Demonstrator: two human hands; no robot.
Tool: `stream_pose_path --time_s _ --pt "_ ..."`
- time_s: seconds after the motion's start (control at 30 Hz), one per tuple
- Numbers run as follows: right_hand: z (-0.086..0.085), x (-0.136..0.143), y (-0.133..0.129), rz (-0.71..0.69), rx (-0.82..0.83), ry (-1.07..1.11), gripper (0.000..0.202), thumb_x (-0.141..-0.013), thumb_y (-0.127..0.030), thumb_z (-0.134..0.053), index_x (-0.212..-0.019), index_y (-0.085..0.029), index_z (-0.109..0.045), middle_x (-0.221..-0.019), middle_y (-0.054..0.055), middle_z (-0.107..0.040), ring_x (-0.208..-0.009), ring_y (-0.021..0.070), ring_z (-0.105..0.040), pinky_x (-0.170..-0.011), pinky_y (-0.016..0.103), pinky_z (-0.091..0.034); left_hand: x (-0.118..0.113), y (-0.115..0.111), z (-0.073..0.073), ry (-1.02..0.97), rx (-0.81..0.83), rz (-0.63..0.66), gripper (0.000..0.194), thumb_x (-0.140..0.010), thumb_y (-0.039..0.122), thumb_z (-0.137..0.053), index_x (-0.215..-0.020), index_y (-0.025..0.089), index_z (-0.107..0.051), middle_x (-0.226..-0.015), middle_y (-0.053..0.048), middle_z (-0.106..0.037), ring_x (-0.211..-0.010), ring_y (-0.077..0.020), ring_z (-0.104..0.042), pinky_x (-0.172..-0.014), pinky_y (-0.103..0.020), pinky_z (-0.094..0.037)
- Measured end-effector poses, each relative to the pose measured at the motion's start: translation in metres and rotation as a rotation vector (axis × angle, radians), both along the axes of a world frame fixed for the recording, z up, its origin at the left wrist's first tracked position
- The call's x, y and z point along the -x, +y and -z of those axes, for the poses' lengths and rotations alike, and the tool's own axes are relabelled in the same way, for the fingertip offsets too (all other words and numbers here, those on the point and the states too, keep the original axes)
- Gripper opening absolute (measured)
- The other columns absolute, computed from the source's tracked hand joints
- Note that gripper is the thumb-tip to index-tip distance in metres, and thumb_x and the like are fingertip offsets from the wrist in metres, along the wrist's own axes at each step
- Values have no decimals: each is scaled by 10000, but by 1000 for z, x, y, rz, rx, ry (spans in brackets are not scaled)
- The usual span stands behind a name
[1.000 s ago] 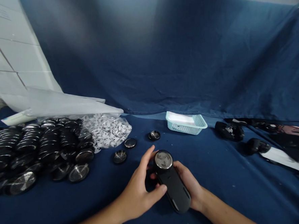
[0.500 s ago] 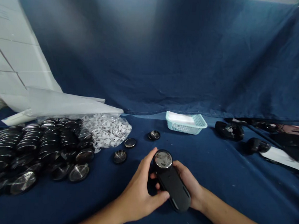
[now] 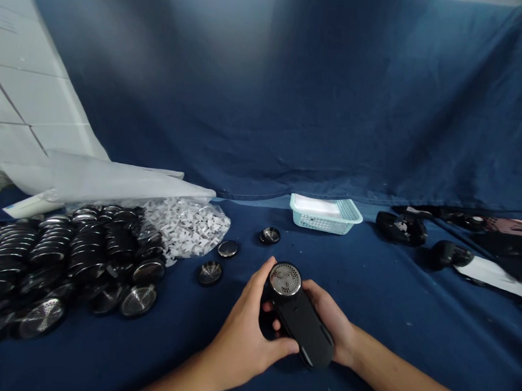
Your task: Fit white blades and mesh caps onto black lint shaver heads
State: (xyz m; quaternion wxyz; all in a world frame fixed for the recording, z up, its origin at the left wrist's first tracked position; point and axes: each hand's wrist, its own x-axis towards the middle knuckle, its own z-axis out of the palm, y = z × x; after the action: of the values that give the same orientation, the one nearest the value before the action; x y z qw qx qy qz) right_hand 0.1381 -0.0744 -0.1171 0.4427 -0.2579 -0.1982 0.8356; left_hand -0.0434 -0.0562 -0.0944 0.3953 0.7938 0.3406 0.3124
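At lower center, my right hand (image 3: 330, 326) grasps the shaver (image 3: 308, 328) along its edge; my left hand (image 3: 247, 336) curves round its other side, touching it. Bare cloth (image 3: 391, 298) opens toward the right; loose caps (image 3: 210, 272) lie near, left of center.

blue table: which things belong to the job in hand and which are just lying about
Likely the job's:
black mesh-headed device, in left hand and right hand
loose mesh caps
piled caps

Apparently lying about:
turquoise basket
white plastic sheet
bag of white bits
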Motion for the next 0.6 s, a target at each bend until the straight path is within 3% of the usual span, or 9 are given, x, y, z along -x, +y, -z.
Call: stream_pose_path --time_s 0.3,0.47,0.6 --pt "-1 1 -1 32 8 -30 490 -910 -467 -421 -1154 -88 -615 -923 126 -737 -729 197 -691 -726 302 -500 -1 14 0 -3 -11 -39 1250 -479 139 -889 -1471 384 -170 -1404 -67 -419 -1178 -323 -502 -1006 -508 -428" --pt "0 -2 -4 -21 19 -26 596 -911 -568 -418 -1171 -66 -606 -837 126 -741 -686 174 -691 -668 250 -485 2 20 1 29 -42 -64 1153 -509 153 -883 -1453 372 -257 -1415 -61 -422 -1279 -316 -424 -1087 -507 -334" --pt "-3 -1 -6 -7 7 -18 583 -918 -562 -413 -1165 -73 -611 -819 120 -742 -672 164 -691 -647 235 -472 2 21 3 31 -36 -56 1106 -530 173 -878 -1444 351 -283 -1385 -69 -458 -1289 -308 -422 -1094 -507 -322"
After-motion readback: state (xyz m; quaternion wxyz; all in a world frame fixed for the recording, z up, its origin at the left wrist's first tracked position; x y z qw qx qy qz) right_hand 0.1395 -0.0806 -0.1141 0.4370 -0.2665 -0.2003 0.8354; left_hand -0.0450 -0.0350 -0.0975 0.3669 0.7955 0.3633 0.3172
